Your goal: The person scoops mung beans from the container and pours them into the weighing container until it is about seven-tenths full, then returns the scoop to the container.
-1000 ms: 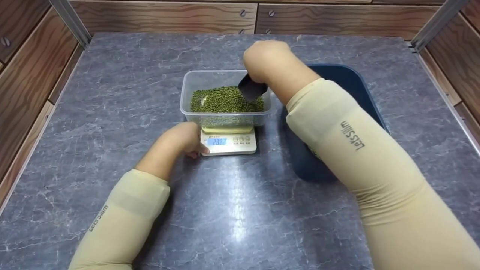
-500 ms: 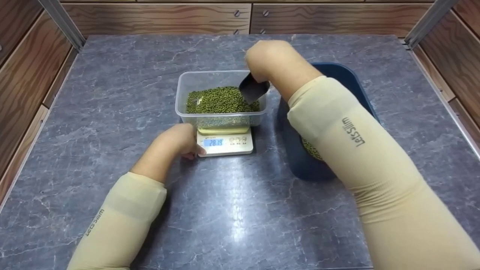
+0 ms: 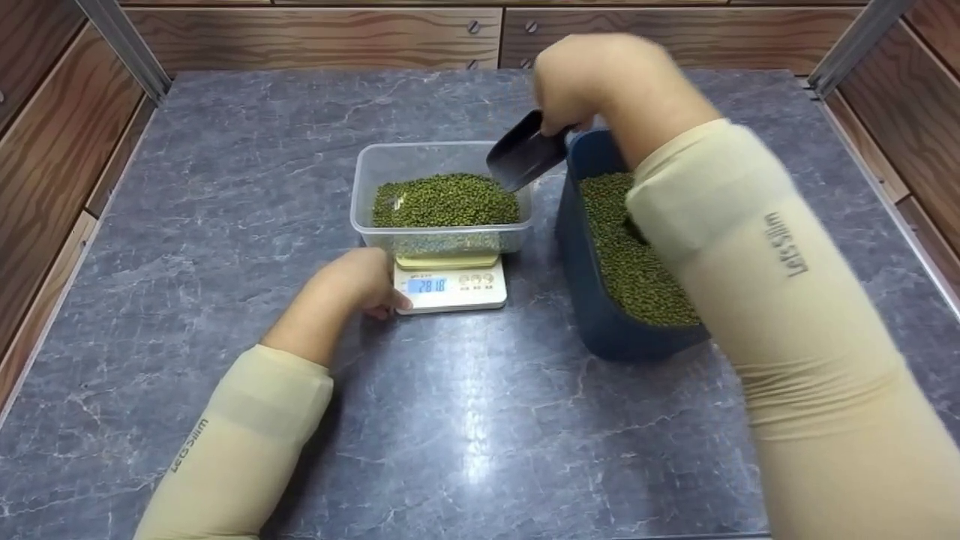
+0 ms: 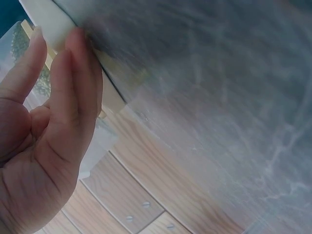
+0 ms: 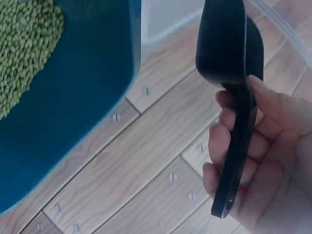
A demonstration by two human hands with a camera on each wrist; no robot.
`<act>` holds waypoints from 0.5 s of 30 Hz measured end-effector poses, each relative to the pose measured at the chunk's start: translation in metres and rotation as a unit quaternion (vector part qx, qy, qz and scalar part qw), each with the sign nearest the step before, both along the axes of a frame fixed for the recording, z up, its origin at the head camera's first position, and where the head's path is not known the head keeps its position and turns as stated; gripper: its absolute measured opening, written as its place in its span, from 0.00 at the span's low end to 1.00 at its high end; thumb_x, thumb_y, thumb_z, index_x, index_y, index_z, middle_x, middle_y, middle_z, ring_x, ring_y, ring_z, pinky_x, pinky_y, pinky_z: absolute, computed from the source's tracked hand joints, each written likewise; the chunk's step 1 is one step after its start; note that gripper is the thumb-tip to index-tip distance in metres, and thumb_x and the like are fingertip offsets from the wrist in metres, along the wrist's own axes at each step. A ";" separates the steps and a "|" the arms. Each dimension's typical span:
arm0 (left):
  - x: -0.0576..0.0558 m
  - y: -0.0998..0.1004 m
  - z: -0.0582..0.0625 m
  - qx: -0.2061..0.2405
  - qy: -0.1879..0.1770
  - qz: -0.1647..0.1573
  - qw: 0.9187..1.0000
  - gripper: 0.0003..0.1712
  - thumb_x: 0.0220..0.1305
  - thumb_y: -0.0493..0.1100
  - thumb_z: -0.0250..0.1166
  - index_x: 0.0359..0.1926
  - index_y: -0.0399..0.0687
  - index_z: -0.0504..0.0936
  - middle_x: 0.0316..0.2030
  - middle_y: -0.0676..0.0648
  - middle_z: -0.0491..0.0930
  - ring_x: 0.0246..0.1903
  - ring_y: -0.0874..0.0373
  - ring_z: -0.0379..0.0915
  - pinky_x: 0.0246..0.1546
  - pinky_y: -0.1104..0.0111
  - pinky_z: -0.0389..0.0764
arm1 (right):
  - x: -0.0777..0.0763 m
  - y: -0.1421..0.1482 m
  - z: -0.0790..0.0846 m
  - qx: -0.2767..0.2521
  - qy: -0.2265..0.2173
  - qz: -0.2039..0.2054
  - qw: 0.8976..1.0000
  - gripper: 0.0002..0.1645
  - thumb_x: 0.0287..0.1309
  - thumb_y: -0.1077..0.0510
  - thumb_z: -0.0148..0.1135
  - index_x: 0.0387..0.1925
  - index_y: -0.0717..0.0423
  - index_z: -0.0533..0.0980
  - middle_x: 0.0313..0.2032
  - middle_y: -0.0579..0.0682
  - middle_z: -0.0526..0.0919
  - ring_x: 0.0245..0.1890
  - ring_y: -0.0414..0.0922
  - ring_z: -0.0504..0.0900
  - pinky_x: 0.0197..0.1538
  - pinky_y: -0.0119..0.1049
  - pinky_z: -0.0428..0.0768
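My right hand [image 3: 577, 82] grips a black scoop [image 3: 527, 152] by its handle, fingers wrapped round it in the right wrist view. The scoop's mouth tilts down over the right end of a clear plastic container [image 3: 442, 238]. Inside lie small green beans [image 3: 450, 199], resembling mung beans. This container stands on a white digital kitchen scale [image 3: 480, 296], whose display reads about 281.8. At the scale's front left edge is my left hand [image 3: 356, 281]. Its fingers [image 4: 73, 83] look mostly straight in the left wrist view, with the tips right at the scale's edge.
A deep blue bin [image 3: 611, 334] of the same green beans stands right of the scale, partly behind my right sleeve [image 3: 750, 225]. Wood-patterned panels [image 3: 315, 37] border the grey marbled table [image 3: 225, 150] at the back and sides.
My right hand has moved up and to the right with the scoop, lifting it off the beans and uncovering more of the blue bin. The left hand stays at the scale.
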State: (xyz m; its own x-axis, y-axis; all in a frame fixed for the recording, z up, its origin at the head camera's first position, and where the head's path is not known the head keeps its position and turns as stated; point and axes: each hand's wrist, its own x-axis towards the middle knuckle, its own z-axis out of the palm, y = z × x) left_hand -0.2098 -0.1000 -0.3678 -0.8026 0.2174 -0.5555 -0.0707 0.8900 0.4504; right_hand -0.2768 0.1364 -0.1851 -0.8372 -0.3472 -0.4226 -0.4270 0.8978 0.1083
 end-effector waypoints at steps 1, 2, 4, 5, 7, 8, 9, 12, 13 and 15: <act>0.000 0.000 0.000 -0.001 0.001 -0.003 1.000 0.14 0.48 0.41 0.70 0.33 0.38 0.77 0.28 0.41 0.81 0.26 0.53 0.78 0.30 0.65 0.79 | -0.001 0.005 0.002 -0.002 -0.004 0.003 1.000 0.09 0.53 0.55 0.57 0.26 0.58 0.74 0.20 0.46 0.76 0.22 0.44 0.72 0.30 0.38 0.69; -0.001 -0.001 -0.001 -0.002 0.003 -0.006 1.000 0.14 0.48 0.42 0.70 0.33 0.38 0.77 0.28 0.42 0.81 0.25 0.54 0.79 0.29 0.66 0.78 | -0.002 0.009 0.005 -0.002 -0.008 0.006 1.000 0.10 0.54 0.55 0.57 0.25 0.58 0.74 0.19 0.45 0.76 0.22 0.44 0.72 0.30 0.38 0.68; -0.001 -0.001 -0.001 -0.005 0.007 -0.012 1.000 0.14 0.48 0.42 0.71 0.32 0.38 0.77 0.27 0.42 0.82 0.25 0.54 0.79 0.28 0.67 0.78 | -0.004 0.020 0.008 -0.008 -0.016 0.008 1.000 0.11 0.55 0.55 0.56 0.25 0.59 0.74 0.18 0.45 0.77 0.22 0.44 0.72 0.30 0.38 0.68; -0.001 -0.001 -0.001 -0.006 0.008 -0.014 1.000 0.14 0.48 0.42 0.71 0.32 0.38 0.77 0.26 0.42 0.82 0.24 0.54 0.79 0.28 0.67 0.78 | -0.005 0.025 0.009 -0.009 -0.020 0.007 1.000 0.11 0.55 0.55 0.56 0.26 0.59 0.75 0.19 0.45 0.77 0.23 0.44 0.73 0.31 0.38 0.68; -0.002 -0.001 -0.002 -0.006 0.009 -0.015 1.000 0.14 0.48 0.43 0.71 0.32 0.38 0.78 0.26 0.42 0.82 0.24 0.54 0.79 0.28 0.67 0.78 | -0.006 0.037 0.012 -0.013 -0.031 -0.003 0.999 0.11 0.56 0.55 0.56 0.29 0.60 0.76 0.20 0.46 0.78 0.24 0.44 0.73 0.32 0.38 0.68; -0.002 -0.001 -0.002 -0.008 0.009 -0.015 1.000 0.14 0.47 0.43 0.71 0.31 0.38 0.78 0.26 0.42 0.82 0.24 0.54 0.79 0.28 0.67 0.78 | -0.007 0.043 0.013 -0.014 -0.034 -0.008 0.999 0.12 0.56 0.55 0.55 0.30 0.60 0.77 0.20 0.46 0.78 0.24 0.44 0.73 0.32 0.38 0.67; -0.002 -0.001 -0.002 -0.008 0.009 -0.014 1.000 0.14 0.47 0.43 0.71 0.31 0.39 0.78 0.26 0.42 0.82 0.24 0.54 0.79 0.28 0.67 0.78 | -0.008 0.049 0.014 -0.013 -0.031 -0.012 0.999 0.12 0.57 0.54 0.55 0.31 0.60 0.77 0.21 0.46 0.78 0.24 0.44 0.73 0.32 0.38 0.67; -0.002 0.000 -0.003 -0.005 0.008 -0.012 1.000 0.14 0.47 0.42 0.71 0.31 0.38 0.78 0.26 0.42 0.82 0.24 0.54 0.79 0.29 0.66 0.79 | -0.008 0.065 0.016 -0.012 -0.025 -0.030 0.999 0.13 0.58 0.55 0.54 0.33 0.62 0.77 0.22 0.47 0.78 0.25 0.44 0.73 0.32 0.39 0.67; -0.002 0.000 -0.003 -0.004 0.008 -0.012 1.000 0.14 0.47 0.42 0.71 0.31 0.38 0.78 0.26 0.42 0.82 0.24 0.54 0.79 0.28 0.67 0.79 | -0.008 0.069 0.016 -0.012 -0.024 -0.036 0.999 0.13 0.58 0.54 0.54 0.33 0.62 0.76 0.22 0.48 0.78 0.25 0.44 0.73 0.32 0.39 0.67; -0.002 0.000 -0.003 0.000 0.007 -0.009 1.000 0.14 0.47 0.42 0.71 0.31 0.38 0.78 0.27 0.42 0.82 0.24 0.54 0.79 0.29 0.66 0.79 | -0.006 0.077 0.016 -0.011 -0.024 -0.053 0.998 0.13 0.59 0.55 0.53 0.32 0.63 0.76 0.22 0.48 0.78 0.24 0.45 0.73 0.31 0.39 0.67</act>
State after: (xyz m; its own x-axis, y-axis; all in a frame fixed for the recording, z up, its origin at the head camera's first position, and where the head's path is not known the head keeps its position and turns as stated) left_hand -0.2119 -0.1002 -0.3708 -0.8056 0.2322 -0.5450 -0.0479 0.8914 0.4506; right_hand -0.2829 0.2133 -0.1692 -0.8485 -0.2678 -0.4564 -0.3342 0.9399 0.0697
